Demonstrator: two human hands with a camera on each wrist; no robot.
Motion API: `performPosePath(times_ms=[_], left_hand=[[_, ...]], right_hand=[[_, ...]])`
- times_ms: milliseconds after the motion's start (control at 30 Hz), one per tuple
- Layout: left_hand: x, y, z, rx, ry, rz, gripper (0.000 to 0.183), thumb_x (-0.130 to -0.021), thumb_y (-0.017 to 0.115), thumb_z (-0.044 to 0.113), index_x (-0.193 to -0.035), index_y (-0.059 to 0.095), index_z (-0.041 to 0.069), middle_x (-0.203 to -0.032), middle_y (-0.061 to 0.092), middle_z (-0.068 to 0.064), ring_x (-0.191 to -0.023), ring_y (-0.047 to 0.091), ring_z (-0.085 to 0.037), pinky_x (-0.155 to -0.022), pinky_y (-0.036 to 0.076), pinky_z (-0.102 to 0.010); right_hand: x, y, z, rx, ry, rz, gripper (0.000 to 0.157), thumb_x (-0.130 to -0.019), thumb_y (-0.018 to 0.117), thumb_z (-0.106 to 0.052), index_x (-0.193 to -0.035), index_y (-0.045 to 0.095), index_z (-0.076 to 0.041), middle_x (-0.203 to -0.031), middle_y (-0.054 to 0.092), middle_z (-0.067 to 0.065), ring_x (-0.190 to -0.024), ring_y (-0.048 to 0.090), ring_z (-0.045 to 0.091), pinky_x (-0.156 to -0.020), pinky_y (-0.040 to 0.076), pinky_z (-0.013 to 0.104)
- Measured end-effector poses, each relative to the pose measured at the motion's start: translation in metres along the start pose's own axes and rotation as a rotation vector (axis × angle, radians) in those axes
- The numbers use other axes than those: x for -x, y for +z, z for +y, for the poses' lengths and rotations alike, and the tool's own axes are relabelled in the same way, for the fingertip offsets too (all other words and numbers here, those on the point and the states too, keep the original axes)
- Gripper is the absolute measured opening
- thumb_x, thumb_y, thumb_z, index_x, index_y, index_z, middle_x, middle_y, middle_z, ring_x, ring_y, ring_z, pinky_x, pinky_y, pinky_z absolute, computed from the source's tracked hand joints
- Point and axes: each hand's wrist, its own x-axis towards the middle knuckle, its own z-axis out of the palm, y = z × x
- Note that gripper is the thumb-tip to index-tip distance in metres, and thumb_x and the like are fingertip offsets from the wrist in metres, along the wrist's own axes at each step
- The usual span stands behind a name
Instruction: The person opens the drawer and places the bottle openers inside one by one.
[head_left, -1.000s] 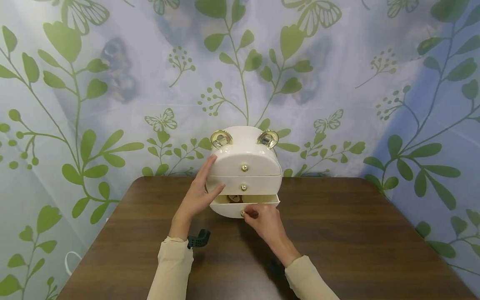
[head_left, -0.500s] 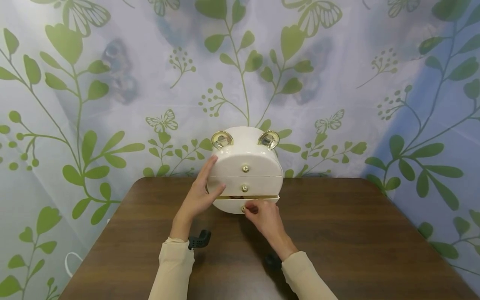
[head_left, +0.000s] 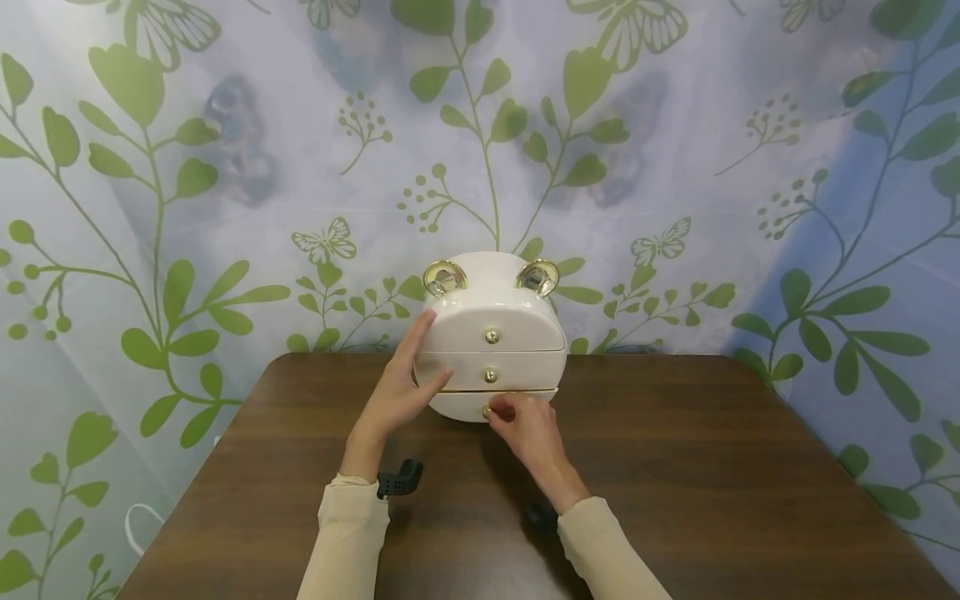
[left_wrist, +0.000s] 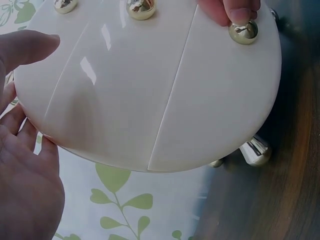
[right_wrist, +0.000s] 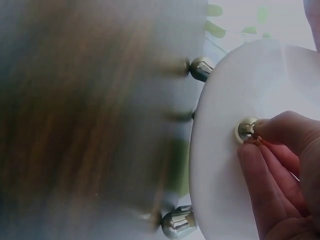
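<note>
A white rounded box (head_left: 491, 325) with gold ears stands on the table, its three drawers stacked one above another. My right hand (head_left: 528, 437) pinches the gold knob (right_wrist: 246, 131) of the bottom drawer (left_wrist: 215, 100) between thumb and fingers. That drawer is nearly flush with the one above, a thin line showing along the seam. My left hand (head_left: 393, 396) rests against the box's left side with its fingers straight, the thumb stretched out over the front. The drawer's inside is hidden.
Under the box are shiny metallic feet (right_wrist: 179, 222) on the brown wooden table (head_left: 712, 467). Behind hangs a pale cloth (head_left: 300, 150) printed with green leaves and butterflies. A black strap piece (head_left: 400, 478) sits at my left wrist.
The bottom drawer has slid inward from partly open to almost closed, with my right hand moving along on its knob. The reddish-brown thing inside has gone out of sight. My left hand stays put.
</note>
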Motion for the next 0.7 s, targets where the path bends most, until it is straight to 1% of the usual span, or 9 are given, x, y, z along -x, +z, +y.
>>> performPosePath(times_ms=[133,367,600,700], left_hand=[[0.0003,0.0001,-0.0004,0.003,-0.003,-0.003,0.088,-0.096,0.074,0.012,-0.166,0.022,0.017,-0.172,0.019,-0.006,-0.159,0.017,-0.026,-0.125,0.022,-0.054],[-0.0009,0.0004,-0.0017,0.013,0.012,-0.006,0.087,-0.096,0.073,0.012,-0.166,0.022,0.018,-0.172,0.018,-0.004,-0.159,0.016,-0.024,-0.125,0.023,-0.053],[-0.0013,0.0018,-0.0021,0.01,0.033,0.002,0.089,-0.095,0.074,0.011,-0.166,0.021,0.015,-0.172,0.019,-0.01,-0.159,0.017,-0.03,-0.124,0.023,-0.058],[-0.0013,0.0028,-0.003,0.011,0.029,0.001,0.089,-0.095,0.074,0.011,-0.166,0.021,0.015,-0.172,0.019,-0.009,-0.159,0.017,-0.028,-0.124,0.022,-0.057]], right_hand=[[-0.0011,0.0012,-0.0002,-0.004,0.018,0.0,0.004,-0.084,0.084,-0.015,-0.086,0.081,-0.016,-0.083,0.078,-0.004,-0.078,0.073,0.011,-0.076,0.059,0.038],[-0.0037,0.0031,-0.0015,-0.003,0.037,0.003,0.005,-0.085,0.084,-0.014,-0.088,0.08,-0.014,-0.084,0.078,-0.003,-0.08,0.074,0.013,-0.078,0.06,0.04],[-0.0041,0.0067,-0.0034,-0.035,0.076,0.006,0.006,-0.086,0.083,-0.015,-0.088,0.078,-0.012,-0.085,0.077,-0.002,-0.08,0.074,0.013,-0.078,0.06,0.039],[-0.0032,0.007,-0.0032,-0.039,0.08,0.01,0.006,-0.086,0.083,-0.014,-0.088,0.078,-0.012,-0.085,0.077,-0.002,-0.08,0.074,0.014,-0.078,0.06,0.038]])
